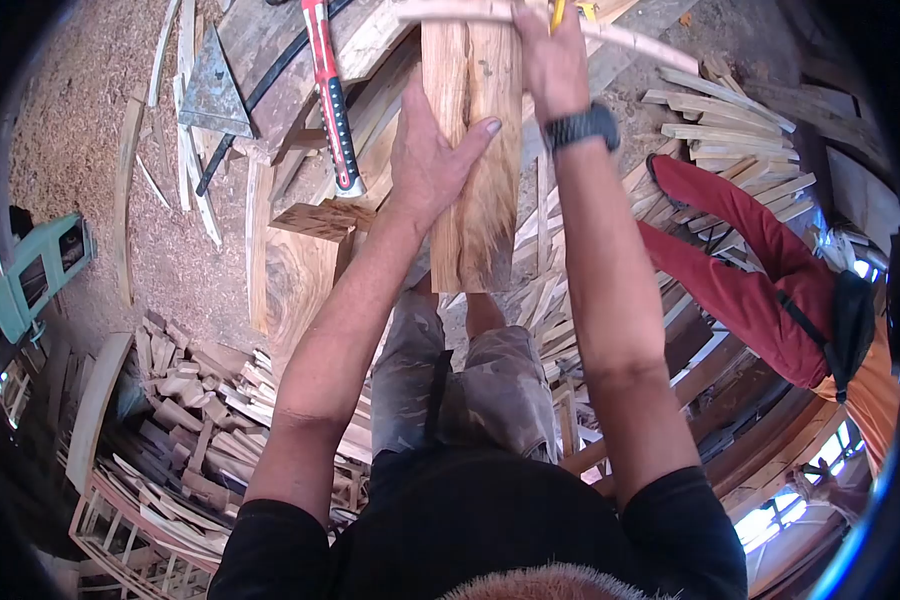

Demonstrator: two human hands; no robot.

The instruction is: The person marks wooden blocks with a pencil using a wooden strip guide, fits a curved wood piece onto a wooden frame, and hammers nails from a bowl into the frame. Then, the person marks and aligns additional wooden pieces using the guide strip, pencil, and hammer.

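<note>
A thick wooden plank (pixel 490 180) with a dark crack along its grain points away from me. My left hand (pixel 432 160) grips its left edge, thumb lying on the top face. At the far end, my right hand (pixel 555 65), slightly blurred, is closed round a thin yellow pencil (pixel 558 14) beside the plank's right edge. A thin curved wooden strip (pixel 630 42) crosses the plank's far end and passes by my right fingers; whether they hold it too is unclear. Left of my left hand lies a red and black-handled hammer (pixel 330 110).
A triangular metal plate (pixel 216 95) lies at the upper left. Large wood blocks (pixel 300 265) stand beside my left forearm. Offcuts (pixel 195 400) are heaped at the lower left, and stacked strips (pixel 735 125) lie at right. Another person in red trousers (pixel 735 260) is on the right.
</note>
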